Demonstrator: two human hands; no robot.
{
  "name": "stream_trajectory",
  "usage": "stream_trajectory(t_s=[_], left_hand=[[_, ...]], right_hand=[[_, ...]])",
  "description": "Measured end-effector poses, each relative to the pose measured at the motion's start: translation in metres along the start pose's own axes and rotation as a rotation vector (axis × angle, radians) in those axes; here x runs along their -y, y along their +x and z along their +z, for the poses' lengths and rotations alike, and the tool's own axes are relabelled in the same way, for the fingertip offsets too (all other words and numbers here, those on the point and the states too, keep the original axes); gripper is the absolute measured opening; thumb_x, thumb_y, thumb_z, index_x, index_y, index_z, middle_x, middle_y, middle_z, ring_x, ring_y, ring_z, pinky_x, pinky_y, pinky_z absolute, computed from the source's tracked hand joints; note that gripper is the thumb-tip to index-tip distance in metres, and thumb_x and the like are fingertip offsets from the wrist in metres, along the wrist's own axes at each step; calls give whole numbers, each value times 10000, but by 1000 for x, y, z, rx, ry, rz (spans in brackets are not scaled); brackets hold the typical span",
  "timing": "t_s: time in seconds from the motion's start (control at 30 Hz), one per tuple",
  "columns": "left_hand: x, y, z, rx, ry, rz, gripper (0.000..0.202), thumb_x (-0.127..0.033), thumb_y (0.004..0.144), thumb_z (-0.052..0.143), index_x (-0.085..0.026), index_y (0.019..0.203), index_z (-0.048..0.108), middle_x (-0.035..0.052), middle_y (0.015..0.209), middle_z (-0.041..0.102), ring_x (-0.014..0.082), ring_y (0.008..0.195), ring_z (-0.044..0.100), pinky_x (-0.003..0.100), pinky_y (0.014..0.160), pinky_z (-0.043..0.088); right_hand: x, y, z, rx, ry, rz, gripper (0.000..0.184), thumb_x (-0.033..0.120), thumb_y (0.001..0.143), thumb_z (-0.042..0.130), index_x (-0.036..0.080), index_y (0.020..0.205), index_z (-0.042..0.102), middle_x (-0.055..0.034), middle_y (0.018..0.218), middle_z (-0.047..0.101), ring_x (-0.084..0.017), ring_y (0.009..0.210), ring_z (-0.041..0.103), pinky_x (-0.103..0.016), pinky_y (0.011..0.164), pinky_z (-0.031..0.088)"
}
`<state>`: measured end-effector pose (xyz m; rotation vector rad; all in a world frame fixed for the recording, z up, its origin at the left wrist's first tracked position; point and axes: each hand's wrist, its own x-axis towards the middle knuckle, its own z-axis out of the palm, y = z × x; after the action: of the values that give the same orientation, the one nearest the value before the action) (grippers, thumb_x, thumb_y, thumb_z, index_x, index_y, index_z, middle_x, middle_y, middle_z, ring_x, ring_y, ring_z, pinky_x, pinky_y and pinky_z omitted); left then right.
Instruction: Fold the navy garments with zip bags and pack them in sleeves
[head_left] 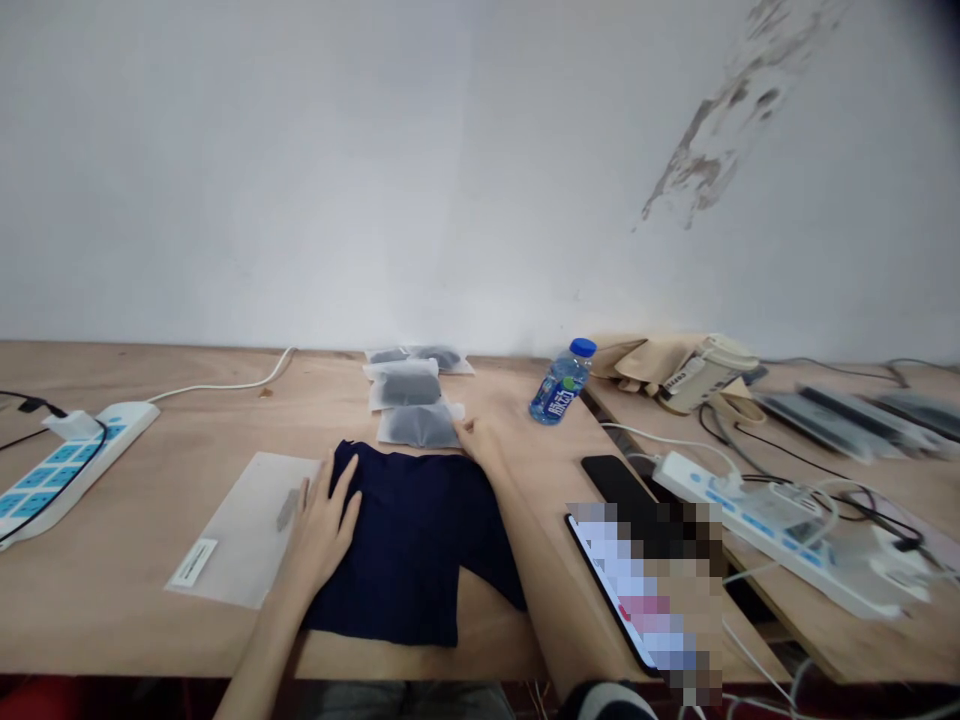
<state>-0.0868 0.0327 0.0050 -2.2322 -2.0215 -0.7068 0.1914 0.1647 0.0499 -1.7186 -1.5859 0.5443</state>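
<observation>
Okay: bottle (559,392), phone (626,595) near desk (120,625) right edge; my left hand (328,520) splayed on cloth (409,540), right hand (480,440) pinch unclear.

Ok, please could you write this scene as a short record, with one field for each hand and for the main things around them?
Dark blue cloth: lying on the wooden table
Left hand: fingers spread over the left part of the cloth
Right hand: at the right end of the nearest frosted packet; grip unclear
Flat bag: left of the cloth, white label on it
Bottle: right of the packets, blue cap on
Left power strip: at the table's left side
</observation>
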Motion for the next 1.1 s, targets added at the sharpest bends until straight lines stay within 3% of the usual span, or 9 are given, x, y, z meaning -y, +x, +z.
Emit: stream_trajectory(t_s=[0.17, 0.27, 0.37, 0.53, 0.7, 0.8, 0.93, 1.0, 1.1], left_hand=[[-10, -16, 7, 86, 60, -10, 541, -399, 976, 340, -174, 1464, 412, 162, 1582, 283, 313, 1456, 279, 491, 1125, 339], [-11, -28, 4, 167, 86, -60, 577, -425, 959, 359, -118, 1441, 440, 206, 1566, 295, 349, 1453, 272, 490, 1112, 349], [-18, -38, -11, 227, 64, -90, 644, -517, 926, 402, -108, 1419, 471, 229, 1547, 321, 390, 1457, 236, 514, 1110, 336], [-31, -32, -47, 150, -26, -130, 618, -548, 934, 370, -165, 1406, 480, 174, 1517, 398, 359, 1438, 302, 525, 1101, 352], [-24, -16, -69, 52, -33, -187, 518, -495, 958, 332, -145, 1235, 595, 161, 1194, 657, 330, 1148, 603, 491, 967, 469], [-26, -1, -69, 53, -48, -145, 456, -467, 956, 365, -155, 1167, 623, 142, 1110, 693, 318, 1053, 643, 467, 920, 483], [-53, 39, -54, 183, -186, 40, 353, -391, 957, 409, -194, 1127, 647, 100, 1141, 697, 270, 1052, 645, 407, 931, 470], [-69, 64, -40, 282, -258, 154, 329, -333, 960, 409, -177, 1101, 661, 112, 1097, 705, 270, 1068, 637, 405, 945, 455], [-87, 95, -15, 329, -299, 229, 305, -291, 958, 422, -164, 1061, 679, 118, 1087, 702, 250, 1055, 640, 370, 934, 460]], right_hand=[[5, 22, 13, 73, 179, 76, 347, 366, 935, 596, 183, 1229, 574, -77, 1238, 593, -218, 1038, 618, -423, 868, 540], [12, 17, 12, 53, 335, 56, 316, 422, 903, 610, 131, 1020, 651, -55, 1033, 671, -226, 942, 639, -371, 806, 535], [22, -4, 4, 30, 514, 25, 383, 539, 822, 613, 158, 791, 624, -35, 823, 691, -227, 853, 645, -310, 732, 504], [30, -63, -20, 89, 713, 4, 419, 615, 773, 632, 202, 824, 585, -44, 891, 714, -211, 862, 662, -299, 744, 516], [4, -108, -41, 306, 580, 145, 350, 541, 822, 604, 209, 931, 584, -51, 915, 701, -205, 835, 686, -300, 666, 553], [-13, -112, -41, 278, 405, 194, 273, 453, 840, 567, 200, 944, 575, -55, 892, 684, -193, 744, 691, -288, 577, 544], [-12, -92, -25, 279, 345, 148, 174, 343, 828, 567, 191, 894, 620, -38, 850, 694, -154, 632, 661, -253, 540, 502], [-4, -76, -13, 301, 311, 125, 132, 301, 808, 584, 182, 794, 639, -23, 747, 689, -143, 572, 629, -245, 533, 475], [7, -55, 5, 284, 256, 102, 164, 282, 776, 617, 178, 649, 618, -3, 595, 635, -154, 587, 611, -243, 564, 457]])
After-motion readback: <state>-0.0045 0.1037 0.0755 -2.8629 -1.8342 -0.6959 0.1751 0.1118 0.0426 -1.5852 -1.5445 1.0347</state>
